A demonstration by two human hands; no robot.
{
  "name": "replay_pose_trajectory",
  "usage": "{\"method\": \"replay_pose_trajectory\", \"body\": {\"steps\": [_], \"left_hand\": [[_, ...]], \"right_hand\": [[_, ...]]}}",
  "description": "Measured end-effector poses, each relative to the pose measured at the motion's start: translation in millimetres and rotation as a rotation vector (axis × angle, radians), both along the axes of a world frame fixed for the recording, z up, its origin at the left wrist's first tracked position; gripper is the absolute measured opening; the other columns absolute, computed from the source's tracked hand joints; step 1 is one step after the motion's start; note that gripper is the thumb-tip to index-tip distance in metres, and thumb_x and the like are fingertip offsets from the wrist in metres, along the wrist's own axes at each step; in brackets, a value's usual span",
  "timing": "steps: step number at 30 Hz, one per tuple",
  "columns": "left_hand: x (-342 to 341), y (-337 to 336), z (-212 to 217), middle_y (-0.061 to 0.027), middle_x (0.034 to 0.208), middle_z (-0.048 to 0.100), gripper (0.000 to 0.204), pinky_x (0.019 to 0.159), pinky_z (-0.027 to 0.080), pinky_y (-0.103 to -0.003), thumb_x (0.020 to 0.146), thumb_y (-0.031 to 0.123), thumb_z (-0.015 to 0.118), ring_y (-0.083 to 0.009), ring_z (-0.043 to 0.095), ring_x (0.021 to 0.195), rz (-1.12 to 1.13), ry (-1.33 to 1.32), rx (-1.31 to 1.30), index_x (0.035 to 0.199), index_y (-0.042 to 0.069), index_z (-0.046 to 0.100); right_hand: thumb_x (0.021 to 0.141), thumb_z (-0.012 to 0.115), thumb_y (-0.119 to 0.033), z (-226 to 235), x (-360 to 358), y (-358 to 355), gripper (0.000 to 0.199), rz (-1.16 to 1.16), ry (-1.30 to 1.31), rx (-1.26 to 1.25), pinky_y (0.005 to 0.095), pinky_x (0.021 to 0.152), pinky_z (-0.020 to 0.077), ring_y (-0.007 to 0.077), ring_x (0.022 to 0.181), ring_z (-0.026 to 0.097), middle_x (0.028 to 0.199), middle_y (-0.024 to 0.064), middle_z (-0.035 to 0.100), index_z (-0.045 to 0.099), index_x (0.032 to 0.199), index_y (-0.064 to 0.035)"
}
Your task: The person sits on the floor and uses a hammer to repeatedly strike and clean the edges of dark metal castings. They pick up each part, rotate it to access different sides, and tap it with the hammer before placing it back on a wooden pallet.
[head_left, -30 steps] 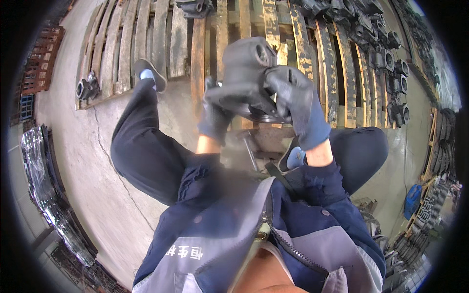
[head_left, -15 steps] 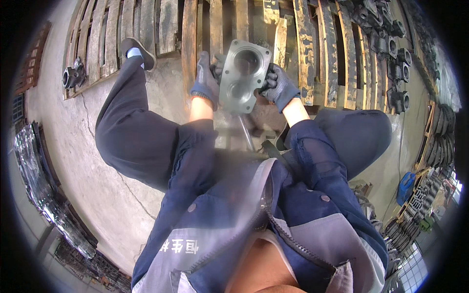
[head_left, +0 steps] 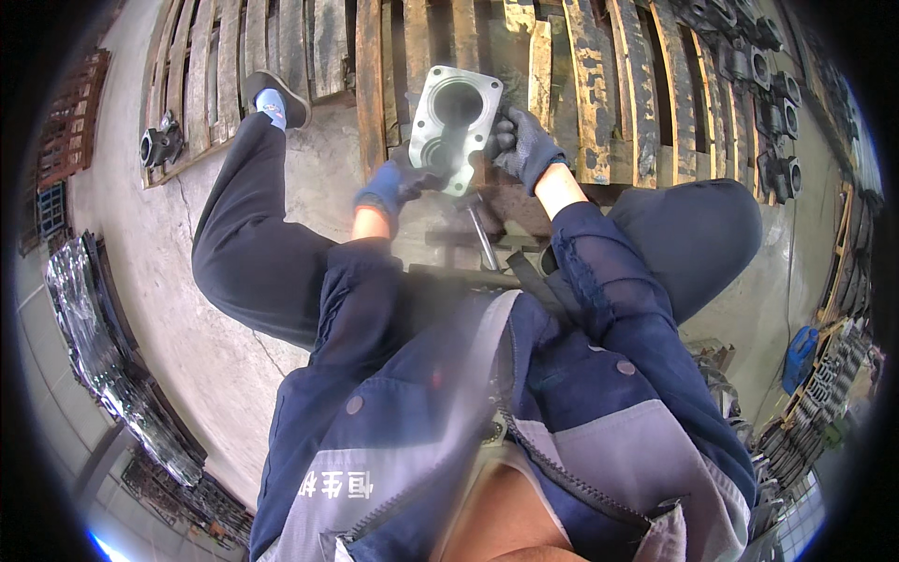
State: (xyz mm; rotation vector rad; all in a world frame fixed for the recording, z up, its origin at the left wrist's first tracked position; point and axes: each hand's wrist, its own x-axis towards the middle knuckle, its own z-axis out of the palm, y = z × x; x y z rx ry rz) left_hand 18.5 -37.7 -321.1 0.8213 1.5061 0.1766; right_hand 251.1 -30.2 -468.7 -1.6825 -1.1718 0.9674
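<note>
The person holds a cast metal housing (head_left: 475, 133) up over the near side of the wooden pallet (head_left: 592, 94). Its flat, shiny face is turned up toward the person. The face has a big round hole, a smaller round one closer to the person, and little holes near the rim.

The left hand (head_left: 391, 181), in a dark glove, grips the housing low on its left side. Some of its fingers are hard to see. The right hand (head_left: 524, 145), also gloved, has its fingers bent in and holds the right edge.

Just on the person's side of the pallet is a shiny metal rod (head_left: 484, 234). More dark castings (head_left: 787, 119) sit along the pallet's right side. Well to the left of the pallet is one small casting (head_left: 164, 147). The person's left shoe (head_left: 298, 101) is left of the pallet too.
</note>
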Motion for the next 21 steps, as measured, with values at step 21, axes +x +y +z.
{"method": "replay_pose_trajectory", "body": {"steps": [21], "left_hand": [[-19.7,21.6,-30.8,-0.0052,0.096,0.067,0.038,0.065,0.048,-0.033,0.1,0.032,0.048,-0.0185,0.06,0.073,1.139,-0.297,0.105,0.127,0.007,0.059]], "right_hand": [[0.091,0.072,-0.027,169.1,-54.2,31.2,0.027,-0.129,1.002,-0.49,0.0274,0.062,0.0501,0.0135,0.07,0.061,0.082,0.0042,0.065,0.067,0.104,-0.004]]}}
